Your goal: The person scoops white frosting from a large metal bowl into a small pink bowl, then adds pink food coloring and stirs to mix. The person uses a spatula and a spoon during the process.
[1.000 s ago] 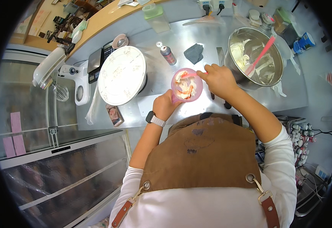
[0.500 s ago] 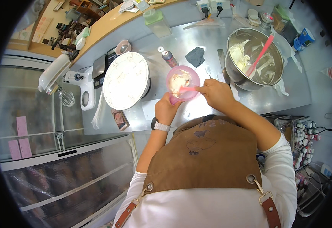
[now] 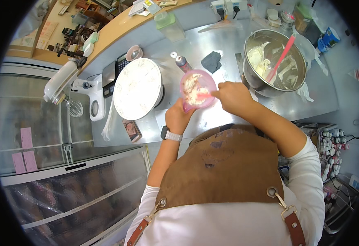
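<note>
My left hand (image 3: 178, 115) is closed on the handle of a pink mixing bowl (image 3: 209, 80) held over the metal table. Inside the bowl lies whitish cream (image 3: 192, 85), streaked up the walls. My right hand (image 3: 234, 97) grips a pink spatula (image 3: 204, 96), its blade down in the cream; the fingers hide most of its handle. Just beyond the bowl stands a small dark bottle (image 3: 183, 63) with its white cap flipped up. A folded dark grey cloth (image 3: 211, 61) lies a little to the right of the bottle.
To the right stands a big steel bowl (image 3: 251, 76) holding cream and a pink-red spatula (image 3: 284, 57). A round white turntable (image 3: 138, 89) is on the left, near a stand mixer (image 3: 62, 80), a scale (image 3: 110, 74) and a phone (image 3: 132, 130). A lidded container (image 3: 170, 28) stands behind.
The spatula has worked through the cream, which is now more spread and broken up in the pink bowl. My right hand has shifted slightly, and the view has moved a little.
</note>
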Tool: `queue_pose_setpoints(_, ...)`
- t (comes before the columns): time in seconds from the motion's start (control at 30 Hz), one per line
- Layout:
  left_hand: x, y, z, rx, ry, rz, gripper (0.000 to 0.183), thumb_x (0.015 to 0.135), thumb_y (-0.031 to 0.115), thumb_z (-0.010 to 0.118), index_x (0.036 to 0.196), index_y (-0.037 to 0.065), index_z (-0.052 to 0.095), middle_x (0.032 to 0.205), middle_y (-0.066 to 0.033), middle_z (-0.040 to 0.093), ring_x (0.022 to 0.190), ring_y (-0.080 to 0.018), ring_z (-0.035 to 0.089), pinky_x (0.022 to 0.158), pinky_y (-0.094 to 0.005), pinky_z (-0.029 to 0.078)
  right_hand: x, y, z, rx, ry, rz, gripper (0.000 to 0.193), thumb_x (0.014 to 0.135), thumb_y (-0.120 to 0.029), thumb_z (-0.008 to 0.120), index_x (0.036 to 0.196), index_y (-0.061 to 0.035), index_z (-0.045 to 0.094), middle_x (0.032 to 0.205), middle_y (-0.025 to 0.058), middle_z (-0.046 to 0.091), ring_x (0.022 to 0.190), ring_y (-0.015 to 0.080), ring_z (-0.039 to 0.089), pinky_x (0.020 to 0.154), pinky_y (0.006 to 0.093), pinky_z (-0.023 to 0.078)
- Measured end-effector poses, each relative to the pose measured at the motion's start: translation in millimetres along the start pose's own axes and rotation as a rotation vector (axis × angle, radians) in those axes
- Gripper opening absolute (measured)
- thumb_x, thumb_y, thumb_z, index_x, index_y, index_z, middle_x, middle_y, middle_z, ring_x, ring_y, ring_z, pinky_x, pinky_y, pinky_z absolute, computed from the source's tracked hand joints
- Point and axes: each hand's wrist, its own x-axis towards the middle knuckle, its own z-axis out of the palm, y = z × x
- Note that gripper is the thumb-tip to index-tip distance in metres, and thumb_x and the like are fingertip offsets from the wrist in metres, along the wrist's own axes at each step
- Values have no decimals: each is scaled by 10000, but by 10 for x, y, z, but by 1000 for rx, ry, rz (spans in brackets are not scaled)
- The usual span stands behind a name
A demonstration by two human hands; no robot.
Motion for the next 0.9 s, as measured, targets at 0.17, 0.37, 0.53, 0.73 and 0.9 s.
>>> queue_pose_setpoints(0.17, -4, -18, -33, 68, -34, 59, 424, 705, 374, 834, 859, 56, 599, 746, -156, 665, 683, -378, 637, 578, -414, 499, 42, 130, 20, -230, 264, 100, 210, 804, -87, 581, 939, -106, 740, 863, 69, 659, 799, 234, 668, 616, 364, 531)
queue_pose_setpoints(0.37, -41, 62, 92, 53, 62, -60, 429, 717, 371, 827, 897, 48, 608, 756, -165, 669, 691, -376, 640, 573, -408, 495, 140, 254, 111, 769, -377, 565, 210, 848, -186, 617, 965, -58, 736, 799, 136, 711, 752, 299, 691, 701, 401, 546)
queue_pose_setpoints(0.53, -40, 82, 106, -189, 32, -119, 449, 710, 324, 844, 988, 35, 643, 791, -164, 693, 694, -333, 670, 604, -373, 514, 66, 65, 139, 265, 373, 268, 174, 836, -173, 661, 980, -175, 759, 770, 79, 642, 736, 250, 623, 647, 386, 495)
queue_pose_setpoints(0.73, -8, 76, -21, -89, -20, -88, 434, 702, 288, 853, 992, 35, 652, 816, -156, 702, 719, -314, 679, 629, -361, 522, 43, 61, -66, 2, 184, 268, 225, 747, -63, 604, 901, -143, 746, 877, 110, 659, 875, 277, 659, 686, 424, 535)
queue_pose_setpoints(0.9, 26, 93, -43, -94, 2, -27, 418, 697, 261, 851, 986, 36, 650, 802, -154, 697, 706, -321, 673, 622, -365, 518, 91, 56, -119, 180, -209, 201, 186, 754, -82, 601, 871, -131, 737, 820, 103, 620, 831, 291, 643, 682, 429, 523)
